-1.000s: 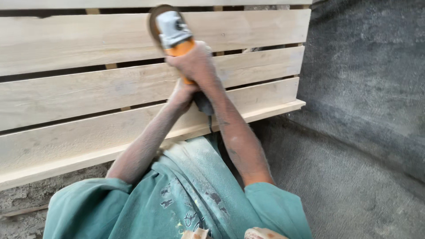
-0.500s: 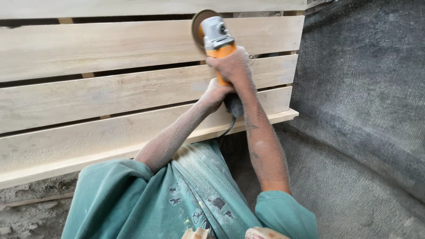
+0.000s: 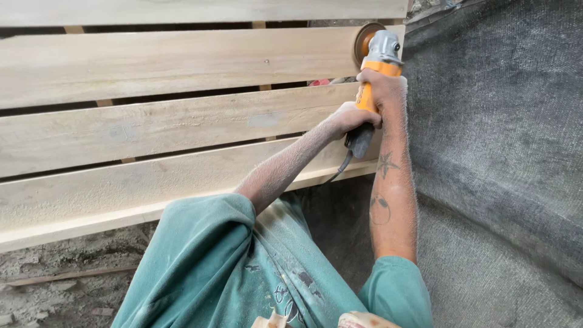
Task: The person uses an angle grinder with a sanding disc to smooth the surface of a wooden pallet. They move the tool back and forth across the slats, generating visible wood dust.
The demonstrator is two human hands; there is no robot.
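I'm seeing the grinder (image 3: pixel 375 61) sitting at the right end of the wooden slats (image 3: pixel 182 67), my right hand (image 3: pixel 384 88) above my left hand (image 3: pixel 349 118), cloth (image 3: pixel 498 121) lying right.

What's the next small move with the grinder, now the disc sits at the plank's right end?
Probably reverse the pass, sweeping left along the same plank. The sanding disc of the angle grinder is at that board's right end, with only grey cloth beyond. Both the right hand and left hand grip the body firmly, so a steady return stroke looks feasible.
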